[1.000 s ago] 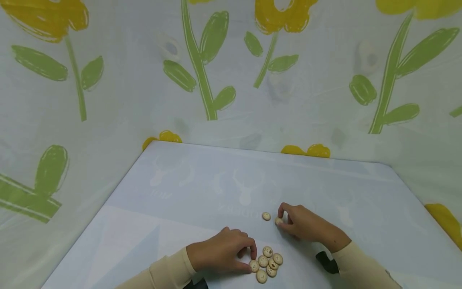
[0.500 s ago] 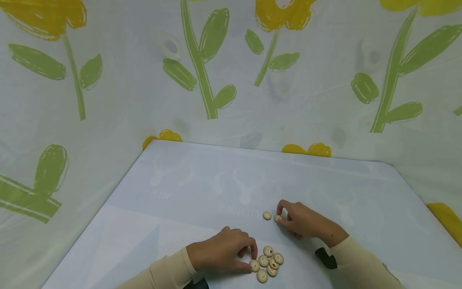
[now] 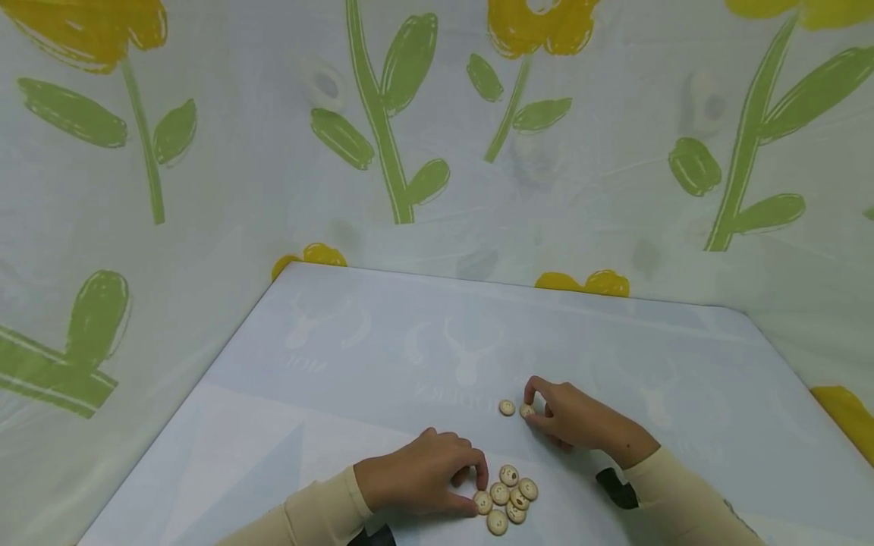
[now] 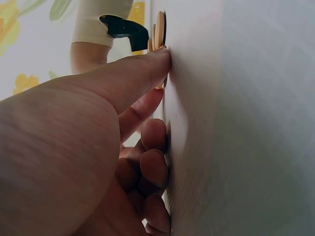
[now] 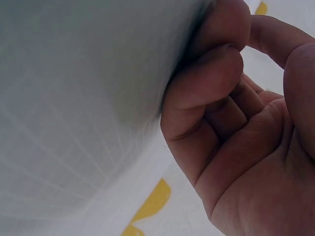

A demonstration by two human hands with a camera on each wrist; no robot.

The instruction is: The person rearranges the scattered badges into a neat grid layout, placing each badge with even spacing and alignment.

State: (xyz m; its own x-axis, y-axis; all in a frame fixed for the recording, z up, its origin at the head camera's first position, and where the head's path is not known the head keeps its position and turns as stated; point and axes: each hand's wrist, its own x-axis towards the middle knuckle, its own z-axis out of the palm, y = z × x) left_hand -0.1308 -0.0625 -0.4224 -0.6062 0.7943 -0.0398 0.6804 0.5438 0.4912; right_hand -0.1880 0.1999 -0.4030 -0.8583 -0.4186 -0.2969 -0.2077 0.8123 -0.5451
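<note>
The pale blue-grey surface (image 3: 396, 326) bears faint prints of antlered heads. On it lies a cluster of cream, round, button-like discs (image 3: 500, 494), some overlapping; farther back, two more discs (image 3: 507, 407) sit near each other.

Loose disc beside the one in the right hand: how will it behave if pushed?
The loose disc lies flat on the table, so it would likely slide rather than roll or tip. Its small, round, wood-coloured body suggests something stiff and light. Its low profile may make it awkward to pinch.
</note>
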